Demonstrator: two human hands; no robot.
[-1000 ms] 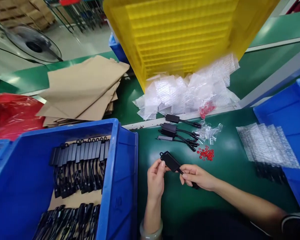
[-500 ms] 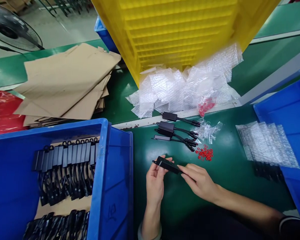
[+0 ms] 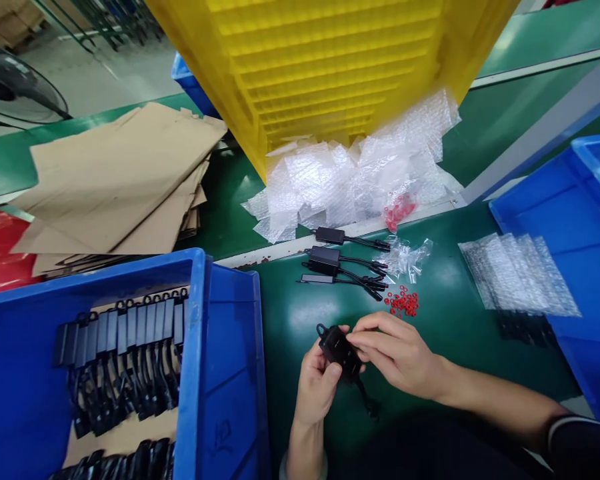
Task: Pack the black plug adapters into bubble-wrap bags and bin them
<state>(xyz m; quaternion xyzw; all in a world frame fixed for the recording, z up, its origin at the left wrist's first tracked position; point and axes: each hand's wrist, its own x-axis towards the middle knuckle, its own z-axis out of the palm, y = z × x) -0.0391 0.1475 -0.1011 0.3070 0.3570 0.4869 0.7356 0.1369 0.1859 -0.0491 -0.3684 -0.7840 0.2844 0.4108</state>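
Box (image 3: pixel 341 350), black, one, with cable (image 3: pixel 364 395); lower centre of the frame, in the left hand (image 3: pixel 318 388), above a green surface (image 3: pixel 291 308).

Step in hand, as judged: close handling of the box's upper right edge, perhaps a check or a small adjustment. Next move seems to call for a steady left hold, light fingertip work from the right, and the cable kept free.

Orientation: long axis slants from upper left to lower right; loop (image 3: pixel 321 329) at the upper left end, cable trailing from the opposite end toward the lower right. Broad face, with small marks, turned up to view.

Left hand: closed around the box's left side, thumb across the face. Right hand (image 3: pixel 400 352): fingers drawn close together at the upper right edge; cannot tell whether they pinch or merely touch.

Nearby: red rings (image 3: pixel 403 303), loose pile, just above the right hand.
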